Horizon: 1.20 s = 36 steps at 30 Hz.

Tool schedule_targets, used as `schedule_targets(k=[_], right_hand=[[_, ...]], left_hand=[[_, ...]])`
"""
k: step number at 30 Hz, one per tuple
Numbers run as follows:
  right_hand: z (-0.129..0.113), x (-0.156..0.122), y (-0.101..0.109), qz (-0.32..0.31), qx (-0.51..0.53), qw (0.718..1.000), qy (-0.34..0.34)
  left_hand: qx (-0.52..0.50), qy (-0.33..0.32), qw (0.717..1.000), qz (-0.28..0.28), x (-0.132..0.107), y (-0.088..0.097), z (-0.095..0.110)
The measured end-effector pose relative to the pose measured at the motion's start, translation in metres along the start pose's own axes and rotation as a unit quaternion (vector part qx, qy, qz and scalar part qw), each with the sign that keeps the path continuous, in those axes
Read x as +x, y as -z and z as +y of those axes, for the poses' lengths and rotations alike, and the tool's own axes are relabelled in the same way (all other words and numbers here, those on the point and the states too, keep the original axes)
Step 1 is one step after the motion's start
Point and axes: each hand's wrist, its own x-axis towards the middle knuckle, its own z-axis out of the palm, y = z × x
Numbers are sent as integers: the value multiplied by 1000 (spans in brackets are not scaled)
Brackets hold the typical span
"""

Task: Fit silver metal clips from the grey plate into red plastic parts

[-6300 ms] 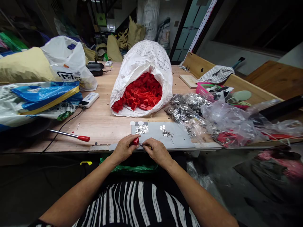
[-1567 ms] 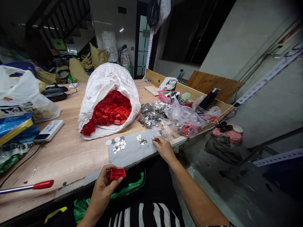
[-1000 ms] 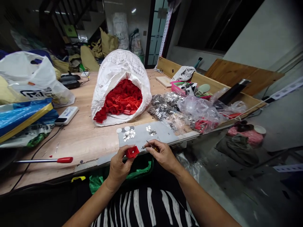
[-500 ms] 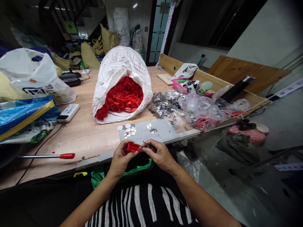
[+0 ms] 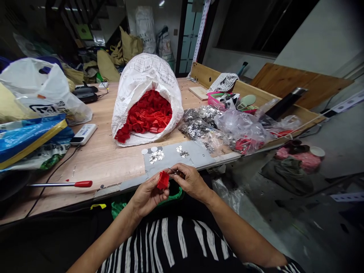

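My left hand (image 5: 145, 196) is closed around a small red plastic piece (image 5: 163, 180), held upright at the table's front edge. Right beside it, my right hand (image 5: 193, 185) pinches a thin dark pointed tool (image 5: 177, 173); its exact kind is too small to make out. The tool's tip comes close to the top of the red piece, and I cannot tell whether they touch. Just beyond my hands, two small heaps of flat silvery metal pieces, one on the left (image 5: 157, 156) and one on the right (image 5: 182, 152), lie on a grey sheet (image 5: 196, 153).
A white sack (image 5: 148, 68) lies open towards me, full of red plastic pieces (image 5: 152, 113). Clear bags of metal parts (image 5: 196, 129) are to the right. A red-handled rod (image 5: 82, 184), a white device (image 5: 83, 134) and plastic bags (image 5: 42, 91) occupy the left. Below my hands hangs a green bag (image 5: 174, 195).
The red piece has turned from lying lengthwise between both hands to upright in my left hand. My right fingers have drawn off it and still hold the tool.
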Motion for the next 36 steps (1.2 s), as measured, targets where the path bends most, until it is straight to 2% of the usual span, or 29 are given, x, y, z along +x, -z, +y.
schedule_targets(k=[7,12,19,29,36], right_hand=[[3,-1,2,-23,-24,998,46],[3,-1,4,-53,-54,995,71],[1,0,3,-68,-70,993,70],[0,0,5,-39,-61,995,63],[-4,0,7,-73,-89,991,75]], left_hand=[[-42,18,999,-2,0,1,-3],[-36,11,999,-10,2,3,-9],[-69,24,997,-10,5,8,-13],[-121,39,992,-12,5,9,-12],[-115,41,992,-15,5,9,-13]])
